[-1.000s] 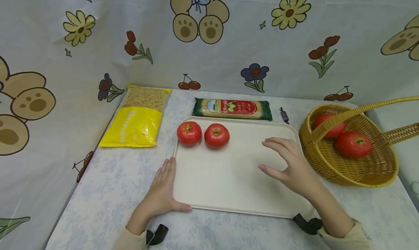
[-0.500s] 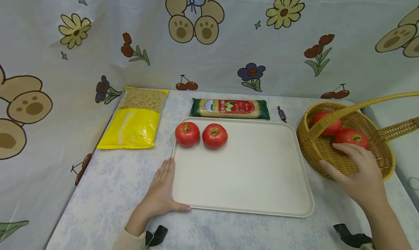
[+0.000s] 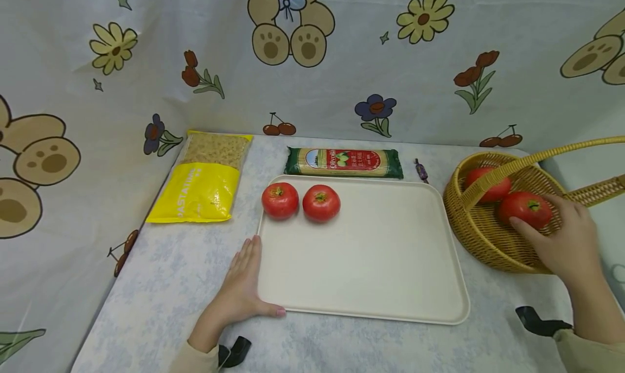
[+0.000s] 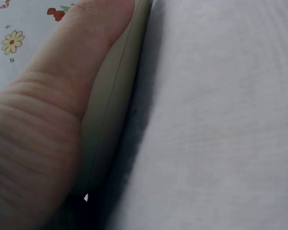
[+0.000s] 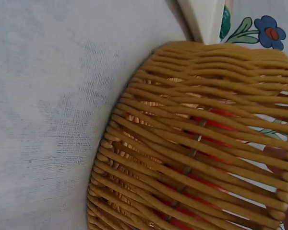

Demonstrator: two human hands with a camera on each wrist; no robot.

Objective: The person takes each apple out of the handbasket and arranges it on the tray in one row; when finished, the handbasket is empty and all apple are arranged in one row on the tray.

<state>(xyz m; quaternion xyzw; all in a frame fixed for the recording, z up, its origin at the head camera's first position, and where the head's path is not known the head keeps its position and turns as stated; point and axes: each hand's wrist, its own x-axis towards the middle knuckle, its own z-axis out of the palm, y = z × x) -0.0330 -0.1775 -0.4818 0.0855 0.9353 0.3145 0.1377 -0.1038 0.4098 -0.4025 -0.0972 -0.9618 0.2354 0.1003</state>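
Note:
My right hand (image 3: 568,245) reaches into the wicker basket (image 3: 480,237) and grips a red tomato (image 3: 524,209), thumb on its near side and fingers at its right. A second tomato (image 3: 480,176) lies behind it, partly covered by the basket handle. The right wrist view shows the basket's woven side (image 5: 192,129), with red showing through the gaps. My left hand (image 3: 239,289) lies with straight fingers along the left edge of the white tray (image 3: 366,264), thumb at its near corner. On the tray's far left sit two tomatoes, one (image 3: 280,201) beside the other (image 3: 321,203).
A yellow bag of pasta (image 3: 200,185) lies at the back left. Behind the tray is a green-ended spaghetti pack (image 3: 344,163), with a small purple-wrapped item (image 3: 421,170) to its right. A printed curtain (image 3: 322,101) closes off the back and left of the table.
My right hand has moved right from above the tray into the basket and taken hold of the nearer tomato. The left hand has stayed at the tray's edge.

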